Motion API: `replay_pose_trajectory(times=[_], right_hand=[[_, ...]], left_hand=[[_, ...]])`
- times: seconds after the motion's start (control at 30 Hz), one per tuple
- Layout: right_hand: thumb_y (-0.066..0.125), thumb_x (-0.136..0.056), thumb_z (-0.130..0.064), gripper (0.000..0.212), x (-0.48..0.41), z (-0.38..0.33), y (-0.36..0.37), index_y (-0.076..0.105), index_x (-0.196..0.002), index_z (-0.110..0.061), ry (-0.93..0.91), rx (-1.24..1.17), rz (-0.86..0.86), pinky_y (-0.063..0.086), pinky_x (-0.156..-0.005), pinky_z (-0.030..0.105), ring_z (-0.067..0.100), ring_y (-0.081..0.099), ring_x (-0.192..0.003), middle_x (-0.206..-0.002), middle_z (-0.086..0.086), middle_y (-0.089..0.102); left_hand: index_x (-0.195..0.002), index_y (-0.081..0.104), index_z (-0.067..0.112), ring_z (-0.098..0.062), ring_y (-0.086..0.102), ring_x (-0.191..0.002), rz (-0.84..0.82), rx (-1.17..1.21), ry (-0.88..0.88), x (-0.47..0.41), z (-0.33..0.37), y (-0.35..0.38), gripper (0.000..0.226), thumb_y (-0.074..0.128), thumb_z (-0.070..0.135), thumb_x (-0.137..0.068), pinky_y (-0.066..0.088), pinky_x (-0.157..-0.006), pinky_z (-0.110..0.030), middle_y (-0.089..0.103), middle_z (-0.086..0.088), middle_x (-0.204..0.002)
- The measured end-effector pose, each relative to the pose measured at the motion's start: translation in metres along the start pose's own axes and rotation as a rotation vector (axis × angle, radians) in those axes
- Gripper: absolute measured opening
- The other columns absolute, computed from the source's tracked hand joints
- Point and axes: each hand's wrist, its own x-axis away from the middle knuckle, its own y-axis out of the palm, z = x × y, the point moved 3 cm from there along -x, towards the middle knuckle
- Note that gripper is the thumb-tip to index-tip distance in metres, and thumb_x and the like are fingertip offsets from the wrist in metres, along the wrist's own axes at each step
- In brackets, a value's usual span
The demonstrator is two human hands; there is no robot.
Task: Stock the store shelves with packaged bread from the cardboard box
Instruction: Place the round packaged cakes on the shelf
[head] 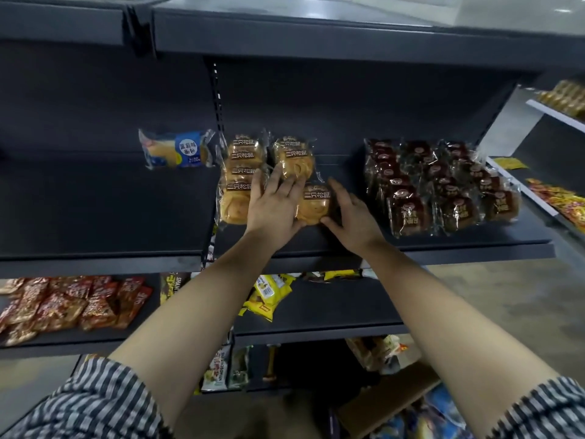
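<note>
Golden round bread in clear packets stands in two rows on the dark shelf (411,239). The front packet of the right row (313,202) lies between my two hands. My left hand (273,205) lies flat with straight fingers against that packet's left side and over the packets behind it (294,158). My right hand (353,217) touches the packet's right side with fingers extended and the thumb at its front edge. The left row of golden bread (237,179) sits beside my left hand. The cardboard box (389,403) shows at the bottom right, with blue packets (443,407) in it.
A blue bread packet (175,148) leans at the back left of the shelf. Several dark brown bread packets (443,185) fill the shelf's right part. Red snack packs (63,305) and yellow packs (269,296) lie on the lower shelf. Another shelf unit (557,115) stands at right.
</note>
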Motion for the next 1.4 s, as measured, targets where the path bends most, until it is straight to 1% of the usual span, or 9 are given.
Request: replay_pose_trajectory(times=[0.23,0.63,0.83,0.97,1.03,1.13,1.2,1.3,1.4], right_hand=[[0.063,-0.091,-0.026,0.081,-0.035,0.003,0.006,0.012,-0.154,-0.034,0.036,0.048,0.001,0.041,-0.103,0.051,0.035,0.036,-0.133,-0.147,0.013,0.039],[0.065,-0.090,-0.026,0.078,-0.072,-0.001,0.014,0.016,-0.151,-0.037,0.086,0.107,0.018,0.044,-0.095,0.048,0.035,0.040,-0.130,-0.143,0.011,0.041],[0.067,-0.088,-0.027,0.080,-0.081,-0.001,0.015,0.017,-0.148,-0.045,0.113,0.095,0.026,0.048,-0.092,0.048,0.035,0.045,-0.125,-0.139,0.010,0.043],[0.068,-0.088,-0.028,0.081,-0.086,-0.001,0.014,0.017,-0.148,-0.047,0.129,0.110,0.013,0.048,-0.092,0.048,0.036,0.044,-0.125,-0.140,0.010,0.042],[0.068,-0.088,-0.029,0.088,-0.085,-0.001,0.014,0.008,-0.150,-0.047,0.135,0.098,-0.013,0.046,-0.095,0.051,0.036,0.042,-0.128,-0.143,0.012,0.040],[0.070,-0.084,-0.034,0.104,-0.080,0.000,0.012,-0.007,-0.152,-0.041,0.131,0.019,-0.046,0.039,-0.105,0.053,0.036,0.035,-0.135,-0.150,0.012,0.033],[0.071,-0.082,-0.035,0.105,-0.074,0.000,0.008,-0.007,-0.154,-0.032,0.150,-0.034,-0.032,0.036,-0.109,0.051,0.036,0.031,-0.138,-0.153,0.013,0.029],[0.070,-0.083,-0.029,0.095,-0.066,-0.003,0.000,0.008,-0.155,-0.017,0.125,-0.023,0.049,0.040,-0.107,0.048,0.034,0.036,-0.135,-0.149,0.016,0.031],[0.068,-0.084,-0.020,0.079,-0.052,-0.011,-0.010,0.026,-0.149,-0.011,0.040,0.008,0.129,0.043,-0.103,0.043,0.033,0.044,-0.128,-0.140,0.017,0.041]], left_hand=[[-0.156,0.016,0.017,-0.031,-0.003,-0.151,-0.099,-0.089,-0.061,-0.031,-0.006,0.010,0.084,0.051,0.057,-0.091,-0.004,-0.117,-0.062,0.018,-0.003,-0.163],[-0.155,0.016,0.013,-0.033,0.000,-0.151,-0.188,-0.255,-0.100,-0.061,-0.015,0.019,0.082,0.048,0.055,-0.093,-0.006,-0.115,-0.064,0.009,-0.012,-0.164],[-0.154,0.020,0.011,-0.034,0.003,-0.151,-0.242,-0.332,-0.105,-0.075,-0.015,0.020,0.078,0.050,0.049,-0.093,-0.004,-0.115,-0.062,0.009,-0.016,-0.163],[-0.155,0.013,0.008,-0.034,0.003,-0.151,-0.250,-0.328,-0.107,-0.077,-0.016,0.020,0.080,0.047,0.049,-0.095,-0.004,-0.115,-0.062,0.007,-0.017,-0.163],[-0.156,0.004,0.007,-0.035,0.001,-0.151,-0.257,-0.333,-0.103,-0.077,-0.017,0.019,0.084,0.043,0.052,-0.096,-0.006,-0.115,-0.063,0.003,-0.017,-0.163],[-0.154,-0.011,0.007,-0.035,-0.002,-0.150,-0.254,-0.329,-0.088,-0.071,-0.017,0.019,0.091,0.039,0.055,-0.095,-0.011,-0.115,-0.064,-0.008,-0.016,-0.163],[-0.154,-0.013,0.007,-0.034,-0.002,-0.151,-0.223,-0.278,-0.075,-0.066,-0.019,0.019,0.094,0.038,0.057,-0.094,-0.013,-0.115,-0.063,-0.011,-0.015,-0.163],[-0.155,-0.008,0.008,-0.031,-0.001,-0.151,-0.169,-0.195,-0.052,-0.060,-0.020,0.016,0.094,0.039,0.059,-0.092,-0.012,-0.117,-0.059,-0.008,-0.014,-0.164],[-0.156,0.000,0.012,-0.027,-0.002,-0.152,-0.128,-0.069,-0.011,-0.056,-0.016,0.013,0.091,0.044,0.058,-0.091,-0.010,-0.119,-0.053,-0.001,-0.012,-0.164]])
